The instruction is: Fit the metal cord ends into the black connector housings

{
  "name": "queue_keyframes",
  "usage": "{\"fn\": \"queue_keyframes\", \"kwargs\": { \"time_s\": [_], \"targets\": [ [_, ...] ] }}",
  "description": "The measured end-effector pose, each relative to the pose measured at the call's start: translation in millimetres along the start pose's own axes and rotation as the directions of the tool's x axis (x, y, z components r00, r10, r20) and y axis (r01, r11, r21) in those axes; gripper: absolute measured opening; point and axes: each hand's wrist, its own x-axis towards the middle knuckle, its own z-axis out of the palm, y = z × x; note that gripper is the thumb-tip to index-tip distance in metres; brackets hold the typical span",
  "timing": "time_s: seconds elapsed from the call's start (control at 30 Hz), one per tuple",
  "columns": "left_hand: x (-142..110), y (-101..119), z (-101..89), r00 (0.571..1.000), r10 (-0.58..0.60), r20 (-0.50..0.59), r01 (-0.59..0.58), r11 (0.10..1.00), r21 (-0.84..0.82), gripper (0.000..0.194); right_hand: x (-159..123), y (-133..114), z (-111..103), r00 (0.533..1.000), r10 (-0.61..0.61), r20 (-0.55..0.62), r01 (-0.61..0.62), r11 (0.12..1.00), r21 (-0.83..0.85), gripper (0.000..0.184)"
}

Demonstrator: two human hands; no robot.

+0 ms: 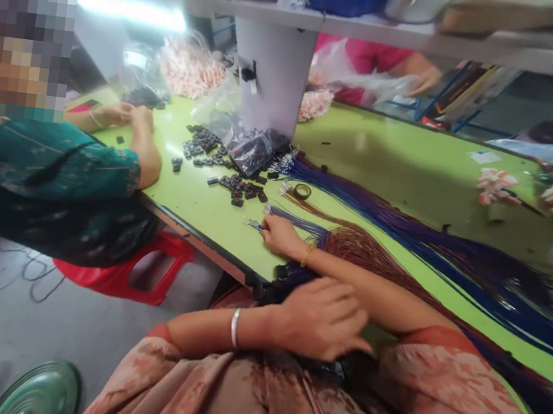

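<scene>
A: Where are the person's hands?

B: The right hand (278,235) lies on the green table (388,160), fingers curled over the ends of a small bunch of blue wires (299,222), pinning them near the table's edge. Whether it truly grips them I cannot tell.

A: And the left hand (322,318)?

B: Lower down, near the lap, just below the table edge. Its fingers are loosely spread and bent, resting on something dark; the blur hides what, and I cannot tell if they grasp it.

A: What lies about the right hand?

B: Just beside it, a thick sheaf of brown wires (366,251) runs off to the right. Beyond that, a long band of blue wires (429,236) crosses the table. A tape ring (302,191) sits between the two. Small black connectors (238,187) are scattered farther out, near a clear bag (251,147) at the foot of a grey post (271,72).

A: Anyone else?

B: A person in a green sleeve (54,166) sits at the left on a red stool (127,273), hands on the table. Another, in pink (370,56), works across it.
</scene>
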Motion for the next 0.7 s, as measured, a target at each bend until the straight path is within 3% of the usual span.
{"fn": "queue_keyframes", "kwargs": {
  "time_s": [0.03, 0.07, 0.1, 0.17, 0.23, 0.3, 0.4, 0.5, 0.6, 0.63, 0.7],
  "targets": [
    [-9, -17, -8.7, 0.991, -0.111, -0.076, 0.111, 0.994, -0.004, 0.034, 0, 1, 0, 1.000, -0.017, 0.014, 0.017, 1.000, 0.002, 0.020],
    [-18, -38, -18.6, 0.954, -0.266, -0.139, 0.268, 0.963, -0.006, 0.028, -1, 2, -2, 0.999, -0.037, 0.032, 0.037, 0.999, 0.007, 0.020],
    [-27, -62, -29.4, 0.874, -0.441, -0.203, 0.450, 0.893, -0.001, 0.025, -1, 2, -4, 0.997, -0.055, 0.046, 0.054, 0.998, 0.011, 0.020],
    [-43, -111, -51.2, 0.643, -0.705, -0.300, 0.747, 0.664, 0.039, 0.023, -2, 4, -8, 0.995, -0.080, 0.058, 0.079, 0.997, 0.014, 0.020],
    [-56, -151, -68.4, 0.562, -0.751, -0.347, 0.812, 0.580, 0.060, 0.026, -4, 6, -12, 0.995, -0.082, 0.053, 0.082, 0.997, 0.005, 0.020],
    [-67, -176, -77.1, 0.491, -0.800, -0.345, 0.870, 0.467, 0.155, 0.024, -6, 8, -15, 0.995, -0.080, 0.060, 0.080, 0.997, -0.006, 0.017],
    [-78, -187, -76.5, 0.443, -0.853, -0.276, 0.881, 0.356, 0.313, 0.021, -7, 11, -16, 0.995, -0.070, 0.065, 0.070, 0.997, -0.008, 0.015],
    [-85, -187, -73.2, 0.467, -0.841, -0.273, 0.874, 0.392, 0.288, 0.018, -8, 14, -16, 0.995, -0.084, 0.062, 0.084, 0.996, -0.008, 0.015],
    [-90, -186, -76.0, 0.466, -0.810, -0.356, 0.878, 0.474, 0.070, 0.018, -9, 15, -18, 0.992, -0.105, 0.069, 0.109, 0.993, -0.048, 0.018],
    [-91, -186, -77.9, 0.446, -0.809, -0.384, 0.867, 0.497, -0.041, 0.020, -9, 15, -18, 0.991, -0.108, 0.074, 0.113, 0.991, -0.073, 0.020],
    [-92, -185, -81.7, 0.365, -0.843, -0.395, 0.809, 0.498, -0.313, 0.026, -9, 16, -19, 0.990, -0.105, 0.094, 0.117, 0.985, -0.124, 0.024]
  ]
}}
